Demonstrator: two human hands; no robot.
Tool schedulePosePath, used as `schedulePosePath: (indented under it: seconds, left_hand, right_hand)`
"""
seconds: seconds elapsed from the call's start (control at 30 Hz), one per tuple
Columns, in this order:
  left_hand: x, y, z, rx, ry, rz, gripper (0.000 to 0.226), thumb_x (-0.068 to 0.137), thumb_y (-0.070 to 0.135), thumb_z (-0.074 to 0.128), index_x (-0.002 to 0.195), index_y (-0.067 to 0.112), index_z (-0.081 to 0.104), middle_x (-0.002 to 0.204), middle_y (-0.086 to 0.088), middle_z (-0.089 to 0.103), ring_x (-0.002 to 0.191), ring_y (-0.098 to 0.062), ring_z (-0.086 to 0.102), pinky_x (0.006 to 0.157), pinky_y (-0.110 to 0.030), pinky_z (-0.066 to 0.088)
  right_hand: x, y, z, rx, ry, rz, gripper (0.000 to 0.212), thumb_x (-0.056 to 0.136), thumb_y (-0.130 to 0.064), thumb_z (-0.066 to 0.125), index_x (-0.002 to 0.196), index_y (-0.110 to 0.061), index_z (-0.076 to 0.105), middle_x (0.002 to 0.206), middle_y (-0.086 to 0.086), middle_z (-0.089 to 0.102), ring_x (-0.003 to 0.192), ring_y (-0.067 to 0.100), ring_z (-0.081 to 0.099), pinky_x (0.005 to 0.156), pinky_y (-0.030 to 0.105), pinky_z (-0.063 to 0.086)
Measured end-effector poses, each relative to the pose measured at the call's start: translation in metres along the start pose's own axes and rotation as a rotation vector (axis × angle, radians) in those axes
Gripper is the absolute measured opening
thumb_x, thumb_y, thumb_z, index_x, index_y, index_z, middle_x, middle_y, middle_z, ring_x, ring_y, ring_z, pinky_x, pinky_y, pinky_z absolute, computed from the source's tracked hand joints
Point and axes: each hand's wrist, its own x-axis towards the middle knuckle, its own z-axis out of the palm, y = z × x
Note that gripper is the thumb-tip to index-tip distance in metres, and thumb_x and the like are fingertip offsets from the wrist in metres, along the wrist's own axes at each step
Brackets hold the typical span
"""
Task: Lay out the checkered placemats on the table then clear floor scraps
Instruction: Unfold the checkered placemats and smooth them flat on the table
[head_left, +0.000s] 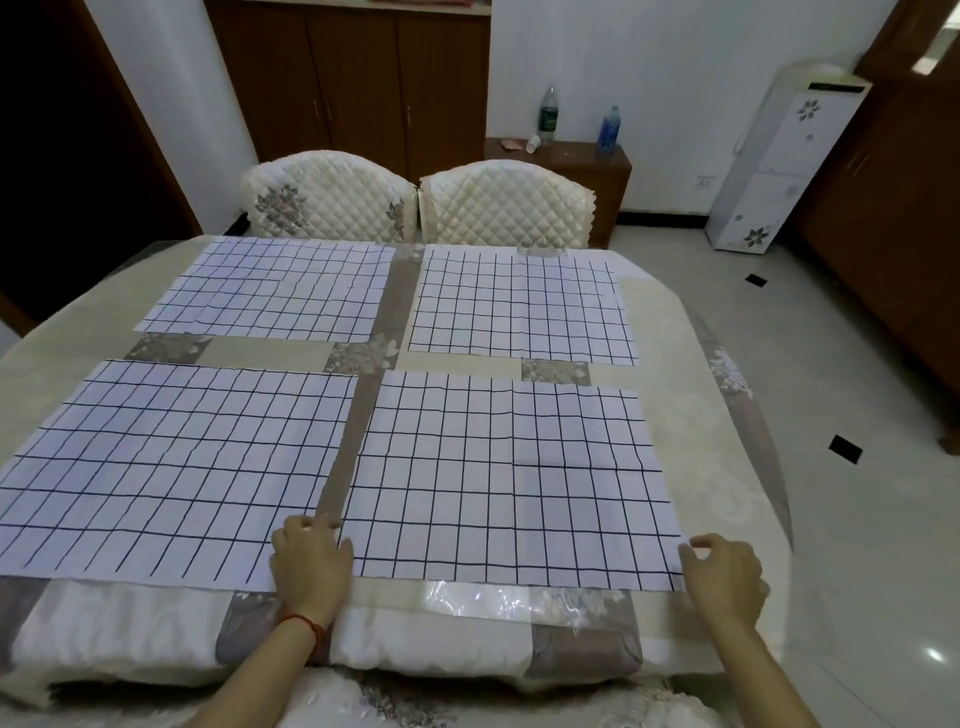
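Observation:
Several white placemats with a dark blue grid lie flat on the table (717, 415), which has a beige patterned cover. The near right placemat (504, 478) lies in front of me. My left hand (311, 564) holds its near left corner, fingers curled over the edge. My right hand (722, 574) pinches its near right corner. The near left placemat (166, 467) lies beside it, a narrow gap apart. Across the table lie the far left placemat (275, 288) and the far right placemat (519, 306).
Two quilted cream chairs (415, 202) stand at the table's far side. Behind them are a brown cabinet (363, 78) and a low stand with bottles (587, 161). A white floor unit (779, 166) stands right. Two small black pieces (845, 448) lie on the tiled floor.

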Motion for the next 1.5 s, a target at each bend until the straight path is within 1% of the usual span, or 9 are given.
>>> schedulePosePath:
  seconds: [0.23,0.37,0.47,0.53,0.7,0.87,1.03,1.23,1.5]
  left_hand:
    - [0.021,0.090,0.046,0.043,-0.082,0.511,0.035,0.066,0.000,0.075,0.099,0.009,0.069,0.117,-0.016,0.064,0.112,-0.038,0.058,0.085,-0.051,0.050]
    - [0.033,0.142,0.090,0.146,-0.194,0.715,0.049,0.059,0.002,0.079,0.105,0.015,0.067,0.119,-0.009,0.066,0.111,-0.032,0.061,0.085,-0.048,0.051]
    - [0.039,0.161,0.116,0.191,-0.308,0.703,0.050,0.089,0.012,0.049,0.138,0.018,0.039,0.151,-0.002,0.031,0.142,-0.025,0.026,0.114,-0.046,0.020]
    - [0.046,0.154,0.130,0.248,-0.335,0.684,0.048,0.098,0.027,0.025,0.145,0.023,0.019,0.157,0.005,0.010,0.146,-0.019,0.004,0.118,-0.039,-0.001]
    - [0.065,0.106,0.130,0.256,-0.246,0.590,0.084,0.074,0.065,-0.025,0.145,0.029,0.002,0.154,0.009,-0.003,0.146,-0.019,-0.001,0.114,-0.036,-0.013]
    - [0.080,0.076,0.108,0.245,-0.166,0.340,0.088,0.074,0.068,-0.022,0.146,0.026,0.007,0.156,0.003,-0.001,0.146,-0.023,-0.001,0.115,-0.050,-0.005]
    - [0.073,0.163,0.128,0.247,-0.204,0.575,0.058,0.092,0.041,0.009,0.144,0.020,0.026,0.154,-0.003,0.023,0.143,-0.027,0.018,0.113,-0.052,0.008]
    - [0.085,0.155,0.147,0.317,-0.265,0.553,0.067,0.082,0.053,-0.009,0.146,0.032,-0.002,0.158,0.007,-0.006,0.146,-0.017,-0.009,0.116,-0.044,-0.009]
    - [0.095,0.112,0.116,0.282,-0.143,0.343,0.058,0.095,0.046,0.008,0.147,0.022,0.006,0.158,-0.002,-0.001,0.146,-0.024,-0.004,0.114,-0.050,-0.008]
  right_hand:
    - [0.006,-0.085,0.039,0.111,-0.157,-0.430,0.035,0.093,-0.026,0.048,0.123,-0.010,0.056,0.139,0.009,0.048,0.131,0.025,0.040,0.110,0.037,0.026]
    - [0.013,-0.131,0.088,-0.052,-0.259,-0.727,0.057,0.091,-0.042,0.020,0.138,-0.016,0.038,0.151,0.004,0.031,0.143,0.023,0.022,0.116,0.040,0.016]
    - [0.022,-0.143,0.119,-0.102,-0.292,-0.789,0.071,0.084,-0.050,0.003,0.143,-0.020,0.029,0.156,0.000,0.019,0.145,0.020,0.012,0.117,0.037,0.004]
    - [0.026,-0.136,0.132,-0.154,-0.308,-0.796,0.073,0.085,-0.058,-0.003,0.146,-0.024,0.020,0.157,-0.005,0.007,0.146,0.014,-0.001,0.115,0.031,-0.009]
    - [0.049,-0.094,0.124,-0.184,-0.259,-0.651,0.073,0.081,-0.059,-0.006,0.147,-0.030,0.008,0.155,-0.012,-0.007,0.141,0.005,-0.013,0.115,0.032,-0.012]
    - [0.069,-0.071,0.095,-0.182,-0.130,-0.400,0.058,0.094,-0.045,0.016,0.145,-0.019,0.023,0.158,0.003,0.012,0.146,0.021,0.006,0.119,0.044,0.003]
    - [0.069,-0.150,0.115,-0.115,-0.178,-0.653,0.076,0.080,-0.049,-0.003,0.145,-0.019,0.022,0.157,0.003,0.012,0.146,0.020,0.005,0.117,0.042,0.002]
    - [0.077,-0.138,0.138,-0.202,-0.240,-0.681,0.074,0.079,-0.055,-0.005,0.147,-0.029,0.010,0.158,-0.005,0.001,0.146,0.015,-0.005,0.117,0.038,-0.007]
    - [0.095,-0.099,0.104,-0.194,-0.088,-0.418,0.055,0.096,-0.038,0.015,0.146,-0.016,0.021,0.157,0.007,0.012,0.146,0.022,0.006,0.118,0.047,-0.001]
